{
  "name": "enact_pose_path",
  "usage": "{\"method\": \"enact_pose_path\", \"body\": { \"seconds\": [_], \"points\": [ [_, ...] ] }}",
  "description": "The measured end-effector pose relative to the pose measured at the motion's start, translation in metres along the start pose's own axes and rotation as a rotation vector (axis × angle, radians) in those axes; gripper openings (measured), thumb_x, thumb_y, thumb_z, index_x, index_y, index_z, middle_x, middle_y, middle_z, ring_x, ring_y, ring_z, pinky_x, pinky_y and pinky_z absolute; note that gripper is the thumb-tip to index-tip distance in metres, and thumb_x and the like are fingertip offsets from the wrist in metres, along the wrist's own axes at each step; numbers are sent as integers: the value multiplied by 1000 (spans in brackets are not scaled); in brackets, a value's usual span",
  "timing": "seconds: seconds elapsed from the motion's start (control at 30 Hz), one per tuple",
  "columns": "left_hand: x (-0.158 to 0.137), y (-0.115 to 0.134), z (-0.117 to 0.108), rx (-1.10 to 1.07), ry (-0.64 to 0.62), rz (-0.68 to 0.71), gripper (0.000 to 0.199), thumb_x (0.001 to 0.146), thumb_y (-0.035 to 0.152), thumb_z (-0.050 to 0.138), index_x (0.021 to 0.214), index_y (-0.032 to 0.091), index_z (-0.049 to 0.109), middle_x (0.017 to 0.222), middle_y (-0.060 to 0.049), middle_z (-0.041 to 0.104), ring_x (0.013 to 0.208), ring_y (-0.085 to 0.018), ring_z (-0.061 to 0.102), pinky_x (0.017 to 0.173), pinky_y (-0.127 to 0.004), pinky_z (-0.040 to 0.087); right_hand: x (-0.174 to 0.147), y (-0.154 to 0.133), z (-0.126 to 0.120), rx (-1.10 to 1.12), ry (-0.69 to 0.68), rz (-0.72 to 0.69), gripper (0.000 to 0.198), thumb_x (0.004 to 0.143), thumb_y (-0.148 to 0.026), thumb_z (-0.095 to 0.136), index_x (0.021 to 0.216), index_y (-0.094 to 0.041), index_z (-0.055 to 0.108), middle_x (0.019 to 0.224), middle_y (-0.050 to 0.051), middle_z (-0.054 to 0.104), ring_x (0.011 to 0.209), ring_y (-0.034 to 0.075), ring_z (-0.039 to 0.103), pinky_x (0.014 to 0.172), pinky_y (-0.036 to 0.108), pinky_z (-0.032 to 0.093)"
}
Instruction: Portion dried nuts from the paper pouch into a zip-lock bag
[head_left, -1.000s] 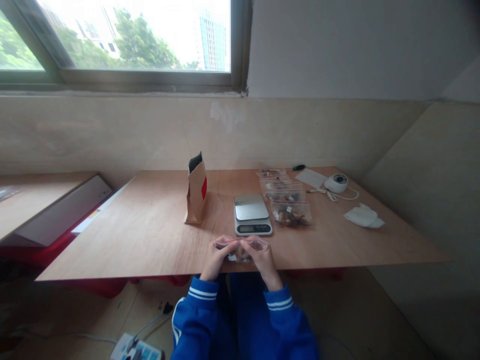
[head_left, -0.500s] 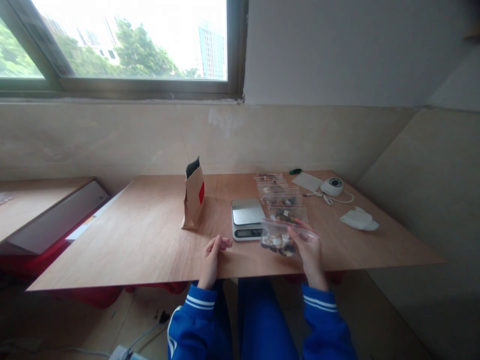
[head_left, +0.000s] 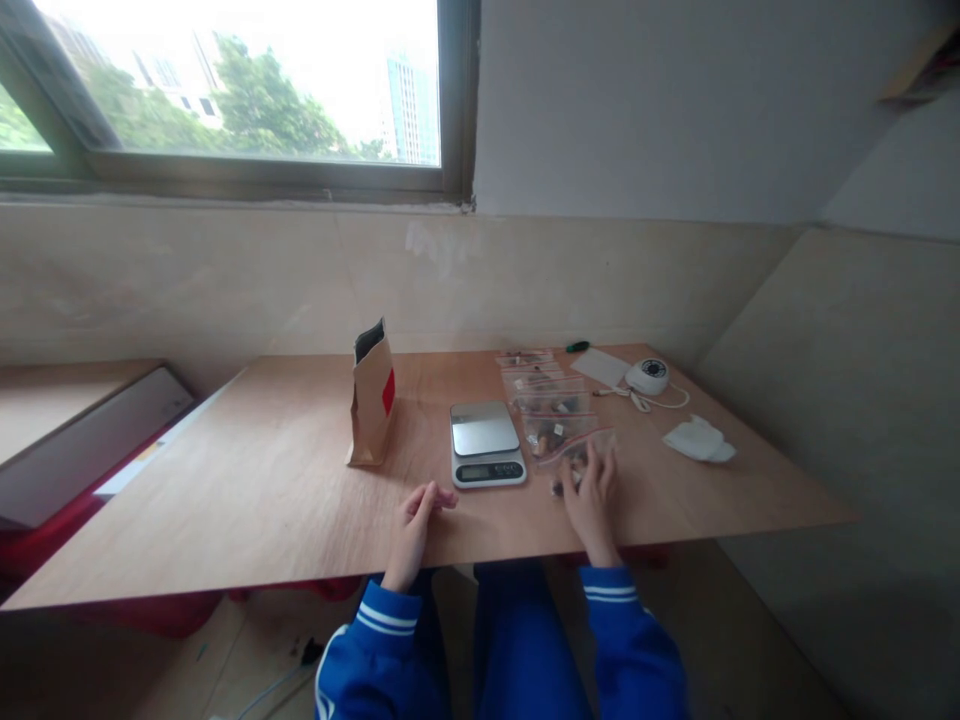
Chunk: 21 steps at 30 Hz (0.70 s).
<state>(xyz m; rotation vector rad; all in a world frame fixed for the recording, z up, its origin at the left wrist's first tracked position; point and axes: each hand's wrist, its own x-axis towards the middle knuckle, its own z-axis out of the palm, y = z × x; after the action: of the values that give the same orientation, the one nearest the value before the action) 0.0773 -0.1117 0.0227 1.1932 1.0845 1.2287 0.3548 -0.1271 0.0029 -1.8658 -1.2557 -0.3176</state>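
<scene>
My right hand [head_left: 590,490] is over a clear zip-lock bag [head_left: 571,465] with dark and pale pieces inside, low on the table. Its fingers are bent around the bag and hide much of it. Just behind lies another zip-lock bag [head_left: 551,432] with brown pieces and a small white label. My left hand [head_left: 417,517] rests near the table's front edge, fingers curled together, with nothing visible in it. Between and beyond the hands stands a kitchen scale [head_left: 486,435] with a bare metal plate; its display faces me.
An open brown paper pouch [head_left: 373,405] with a red patch stands left of the scale. More zip-lock bags [head_left: 536,379] run in a row toward the wall. At right are a white dome device [head_left: 646,376] with cable, a white sheet [head_left: 600,366], a green-handled tool [head_left: 577,347] and crumpled white plastic [head_left: 700,440].
My right hand has lowered the zip-lock bag from beside the scale onto the table, in front of the row of bags. My left hand stays curled. The view has shifted slightly right.
</scene>
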Motion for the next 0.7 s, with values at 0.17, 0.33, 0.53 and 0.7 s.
{"method": "enact_pose_path", "body": {
  "seconds": [0.17,0.33,0.53,0.7],
  "points": [
    [0,1,0,0,-33,25,40,85,52,53,75,16,67,79,-7,70,78,-20,64,78,-31,47,4,5,30,-44,-91,41,57,92,-46,34,137,-11,41,142,26,38,136,40,29,102,64,30],
    [-2,-2,0,68,17,54,38,87,51,50,80,16,66,83,-7,69,85,-21,63,82,-32,46,12,1,37,-22,-105,55,62,94,-47,32,140,-6,37,147,29,32,139,42,23,105,63,26],
    [3,-7,-10,235,449,104,43,81,44,57,115,18,50,121,-13,54,107,-27,56,90,-43,47,8,-4,27,104,-59,130,71,94,-52,28,150,-10,16,155,25,15,144,40,10,108,64,22],
    [40,4,-41,639,710,216,87,68,40,70,136,6,29,139,-26,33,135,-39,27,111,-56,22,10,0,23,181,20,164,69,95,-50,27,148,-7,23,153,27,21,144,38,16,109,62,23]
  ]
}}
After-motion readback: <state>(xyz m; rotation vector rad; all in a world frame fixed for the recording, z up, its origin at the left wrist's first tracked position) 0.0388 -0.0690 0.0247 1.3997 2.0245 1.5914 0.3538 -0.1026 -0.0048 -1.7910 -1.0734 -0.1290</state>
